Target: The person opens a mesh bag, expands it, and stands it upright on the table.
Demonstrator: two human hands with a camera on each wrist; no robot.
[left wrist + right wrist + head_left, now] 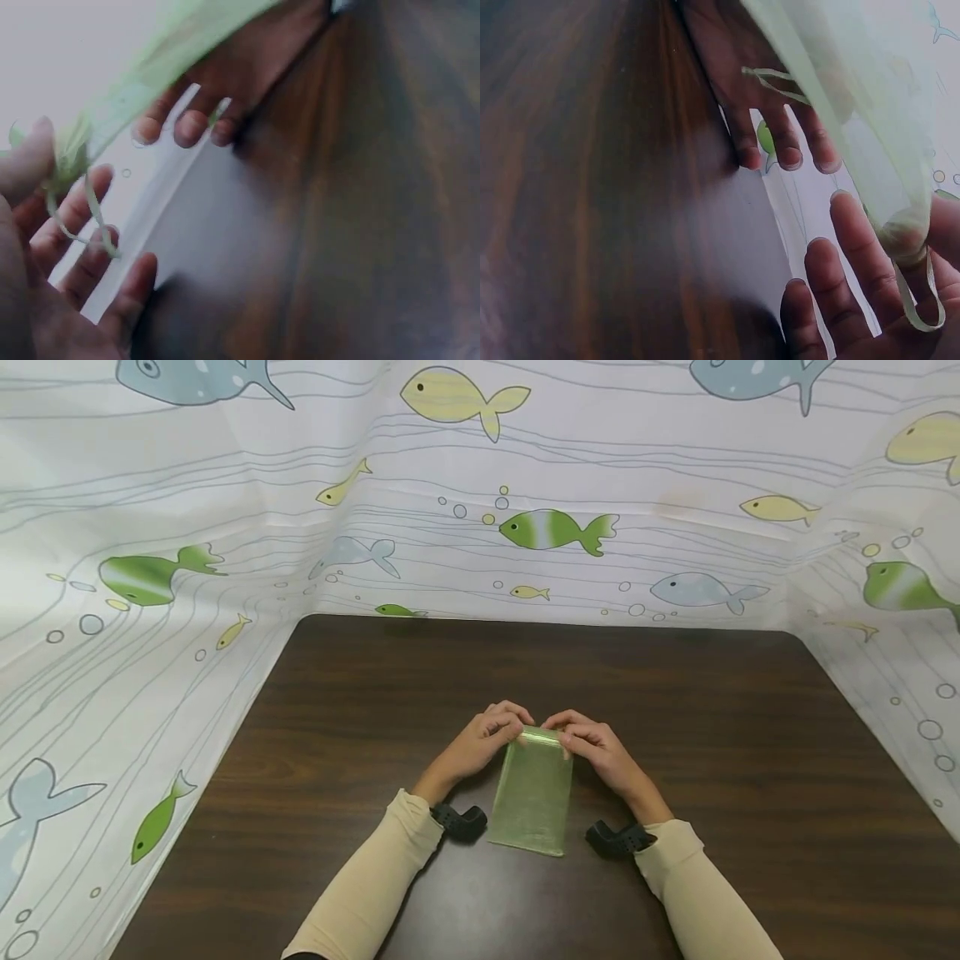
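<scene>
A sheer pale-green organza drawstring bag (531, 797) hangs between both hands in the head view, its top edge upward. My left hand (483, 739) pinches the upper left corner between thumb and index finger. At the upper right corner, my right hand (600, 752) does the same. Thin ribbon loops (94, 206) dangle below the gathered corner in the left wrist view. Another ribbon loop (917, 311) droops from the right hand's pinch. The other fingers of both hands extend loosely under the cloth.
A dark brown wooden table (300, 827) lies beneath the hands. White fish-printed sheeting (637, 468) rises around its back and sides. Each wrist wears a black camera mount (461, 822), close beside the bag.
</scene>
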